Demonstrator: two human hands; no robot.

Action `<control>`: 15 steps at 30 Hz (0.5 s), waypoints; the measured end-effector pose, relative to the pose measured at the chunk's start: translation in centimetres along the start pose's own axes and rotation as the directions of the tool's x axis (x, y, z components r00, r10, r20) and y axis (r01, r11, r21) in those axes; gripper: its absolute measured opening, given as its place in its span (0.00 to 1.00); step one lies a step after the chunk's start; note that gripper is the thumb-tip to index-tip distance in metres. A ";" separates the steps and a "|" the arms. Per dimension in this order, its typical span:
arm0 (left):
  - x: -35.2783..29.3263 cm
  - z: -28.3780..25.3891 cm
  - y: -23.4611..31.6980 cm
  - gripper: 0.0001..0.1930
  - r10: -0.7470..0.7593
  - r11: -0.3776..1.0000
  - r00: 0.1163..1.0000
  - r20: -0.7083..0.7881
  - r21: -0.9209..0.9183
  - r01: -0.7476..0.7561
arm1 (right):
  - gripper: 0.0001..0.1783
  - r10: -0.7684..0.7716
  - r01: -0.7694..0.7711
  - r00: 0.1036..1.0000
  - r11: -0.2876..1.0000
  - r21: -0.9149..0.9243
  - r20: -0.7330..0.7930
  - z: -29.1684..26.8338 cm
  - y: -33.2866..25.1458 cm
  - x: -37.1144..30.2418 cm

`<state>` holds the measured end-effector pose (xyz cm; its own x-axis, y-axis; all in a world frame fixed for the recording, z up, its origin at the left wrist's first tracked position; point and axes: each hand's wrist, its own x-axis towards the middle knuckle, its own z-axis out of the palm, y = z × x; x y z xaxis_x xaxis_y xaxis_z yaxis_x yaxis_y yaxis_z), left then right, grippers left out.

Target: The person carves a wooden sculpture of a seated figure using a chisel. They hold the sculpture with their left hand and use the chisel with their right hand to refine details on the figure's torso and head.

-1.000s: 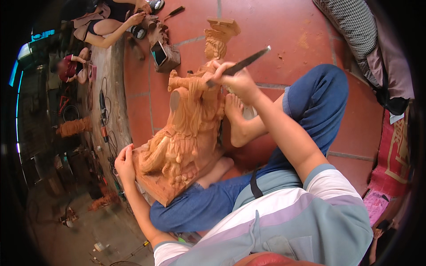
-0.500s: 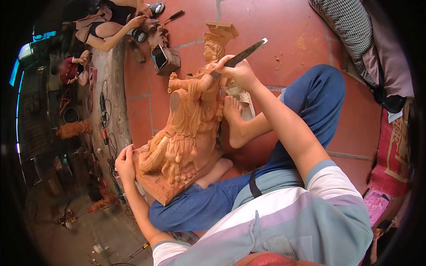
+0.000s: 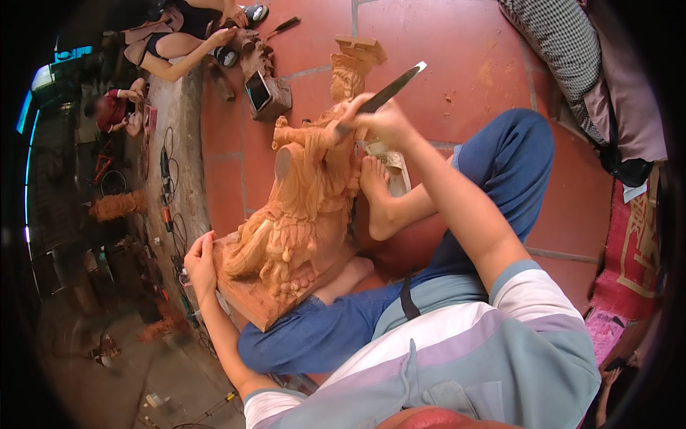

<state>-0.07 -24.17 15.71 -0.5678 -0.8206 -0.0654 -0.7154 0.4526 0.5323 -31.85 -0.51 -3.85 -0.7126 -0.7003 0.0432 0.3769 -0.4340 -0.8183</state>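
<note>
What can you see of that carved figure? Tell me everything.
The carved figure looks like bare orange-brown wood. Its wavy-haired head faces the picture's left beneath a flat-topped block; folded drapery covers the body, a flat oval end shows midway, and knobbly carving meets a thick base. The base is nearest the person, the head farther off. The left hand rests on the base's edge; the right hand holds a long dark tool at the upper body, though contact there is unclear.

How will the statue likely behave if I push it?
The statue looks like solid carved wood: probably stiff and fairly heavy. Its arm juts from the body, so may chip if knocked. It rises tall over its base, which the left hand touches, so a push up high could tip it.
</note>
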 end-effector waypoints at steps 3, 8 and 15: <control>0.2 0.0 -0.1 0.15 0.003 0.999 1.000 -0.019 0.050 -0.002 | 0.02 0.017 -0.018 0.998 1.000 -0.023 -0.062 -1.2 -0.4 0.9; 0.1 -0.2 -0.4 0.15 0.017 0.999 1.000 -0.004 0.039 -0.017 | 0.03 -0.119 0.120 0.993 0.993 0.014 -0.023 -0.7 -0.2 0.5; -0.1 -0.1 0.2 0.15 -0.020 1.000 1.000 -0.016 -0.003 0.020 | 0.13 0.126 -0.137 0.988 0.982 -0.127 -0.087 -1.2 -2.5 1.7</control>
<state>-0.16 -24.06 15.87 -0.5470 -0.8348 -0.0623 -0.7250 0.4352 0.5338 -34.66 0.06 -2.45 -0.7078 -0.6977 -0.1105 0.3926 -0.2586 -0.8826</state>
